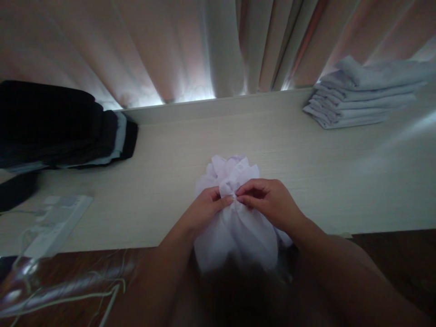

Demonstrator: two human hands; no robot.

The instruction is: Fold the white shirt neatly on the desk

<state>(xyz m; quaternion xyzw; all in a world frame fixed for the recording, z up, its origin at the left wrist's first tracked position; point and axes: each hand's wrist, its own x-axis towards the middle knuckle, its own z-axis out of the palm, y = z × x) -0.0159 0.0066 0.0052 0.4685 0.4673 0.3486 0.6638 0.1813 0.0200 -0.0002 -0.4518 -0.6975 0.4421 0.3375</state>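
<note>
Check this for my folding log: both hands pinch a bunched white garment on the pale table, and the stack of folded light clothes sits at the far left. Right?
Not quite. The head view shows the stack of folded light clothes at the far right; the far left holds a dark pile. The rest stands: left hand and right hand pinch the bunched white garment on the pale table.

Both forearms come in from the bottom edge, angled inward, hands meeting at centre. Left hand [204,210] curled, thumb and fingertips pinched together. Right hand [270,202] palm down, fingers bent, tips pinched, touching the left hand's
</note>
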